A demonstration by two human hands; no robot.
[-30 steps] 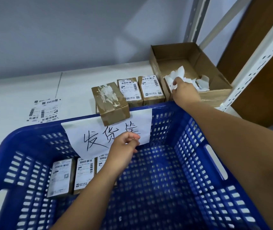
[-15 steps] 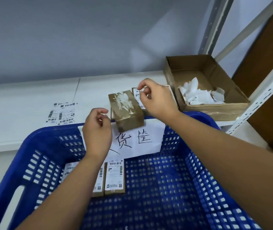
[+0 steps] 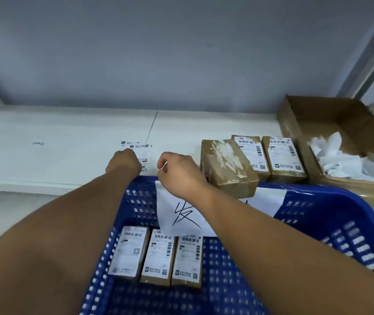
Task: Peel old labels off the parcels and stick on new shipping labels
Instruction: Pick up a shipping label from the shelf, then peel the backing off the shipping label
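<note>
Label sheet [image 3: 144,153] under left hand [image 3: 124,164] fingers; right hand [image 3: 180,170] just beside.

**Hidden and cropped**

The left hand [image 3: 124,163] hides its own fingers and much of the label sheet [image 3: 142,151]. The right hand [image 3: 179,169] pinches a white sliver [image 3: 164,166] too small to identify. The carton [image 3: 295,126] runs off the right edge.

The blue perforated plastic basket [image 3: 331,208] at 5 o'clock is glossy and smooth. The small brown cardboard parcel [image 3: 224,167] at 2 o'clock shows shiny tape and rough, torn white paper residue — the white shelf board [image 3: 68,144] at 10 o'clock looks matt.
</note>
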